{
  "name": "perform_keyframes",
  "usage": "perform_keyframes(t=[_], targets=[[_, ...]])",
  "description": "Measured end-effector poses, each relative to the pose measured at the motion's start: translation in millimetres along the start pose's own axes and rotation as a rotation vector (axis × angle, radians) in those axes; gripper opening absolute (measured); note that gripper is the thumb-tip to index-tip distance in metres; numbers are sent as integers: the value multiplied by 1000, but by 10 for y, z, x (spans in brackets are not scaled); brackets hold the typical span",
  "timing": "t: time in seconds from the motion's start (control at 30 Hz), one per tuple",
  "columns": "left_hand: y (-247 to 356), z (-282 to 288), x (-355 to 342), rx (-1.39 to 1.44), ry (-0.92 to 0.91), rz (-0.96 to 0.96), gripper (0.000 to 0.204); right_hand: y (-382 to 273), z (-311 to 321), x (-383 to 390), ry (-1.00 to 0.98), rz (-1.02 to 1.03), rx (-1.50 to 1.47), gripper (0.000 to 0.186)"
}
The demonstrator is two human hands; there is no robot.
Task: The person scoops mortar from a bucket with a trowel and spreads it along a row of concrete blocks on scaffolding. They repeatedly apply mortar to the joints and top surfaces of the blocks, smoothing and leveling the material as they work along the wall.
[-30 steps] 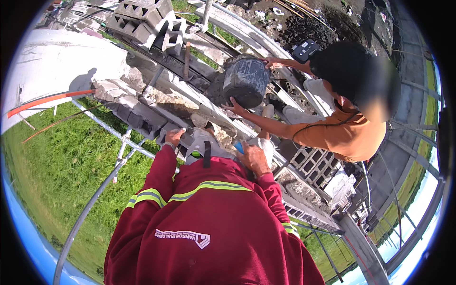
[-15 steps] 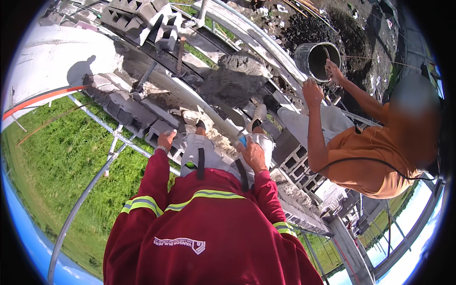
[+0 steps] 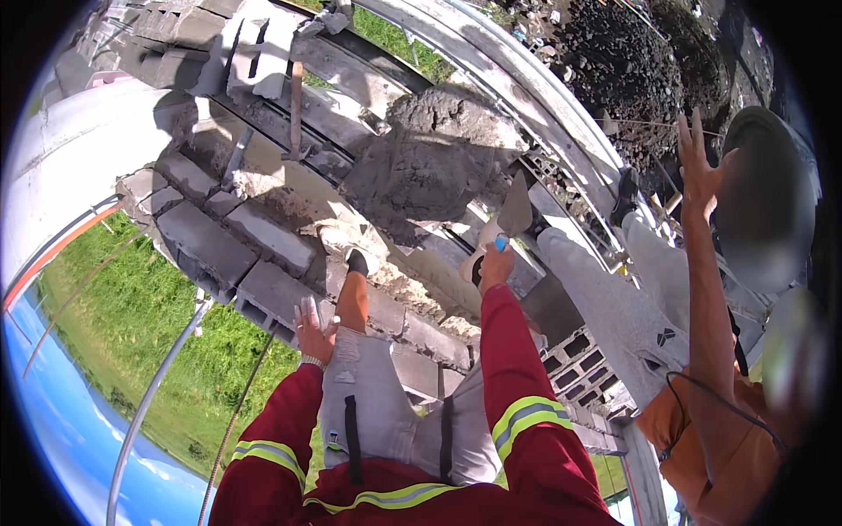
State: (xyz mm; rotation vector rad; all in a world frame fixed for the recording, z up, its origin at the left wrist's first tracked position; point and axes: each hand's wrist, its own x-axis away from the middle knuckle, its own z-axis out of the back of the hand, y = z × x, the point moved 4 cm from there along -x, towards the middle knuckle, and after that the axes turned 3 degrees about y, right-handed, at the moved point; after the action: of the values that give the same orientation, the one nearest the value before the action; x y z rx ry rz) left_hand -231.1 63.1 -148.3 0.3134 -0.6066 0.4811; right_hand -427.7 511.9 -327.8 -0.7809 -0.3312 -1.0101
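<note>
My right hand (image 3: 497,265) is closed around the blue handle of a trowel (image 3: 517,207), whose pointed metal blade reaches forward beside the mortar heap. Just ahead lies this heap of wet grey mortar (image 3: 430,158), on the boards of the platform. My left hand (image 3: 313,331) holds nothing; its fingers are spread against the edge of a concrete block (image 3: 279,294) in the wall. That block wall runs between my legs and away to the far left, with rough mortar along its inner side.
At right, a co-worker in an orange shirt (image 3: 675,430) raises a hand (image 3: 699,171) beside a round grey bucket (image 3: 754,118). Hollow blocks (image 3: 263,53) are stacked far left. A wooden stick (image 3: 296,110) lies by the mortar. Metal pipes (image 3: 158,394) border the grass drop at left.
My right hand has moved forward with the trowel, toward the mortar. My left hand now lies spread on the block. The co-worker's bucket has come up from the ground at right.
</note>
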Motion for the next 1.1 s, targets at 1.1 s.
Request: perform_keyframes(t=[1.1], targets=[[109, -490, -178, 75, -127, 231, 95, -737, -83, 249, -768, 52, 169, 13]])
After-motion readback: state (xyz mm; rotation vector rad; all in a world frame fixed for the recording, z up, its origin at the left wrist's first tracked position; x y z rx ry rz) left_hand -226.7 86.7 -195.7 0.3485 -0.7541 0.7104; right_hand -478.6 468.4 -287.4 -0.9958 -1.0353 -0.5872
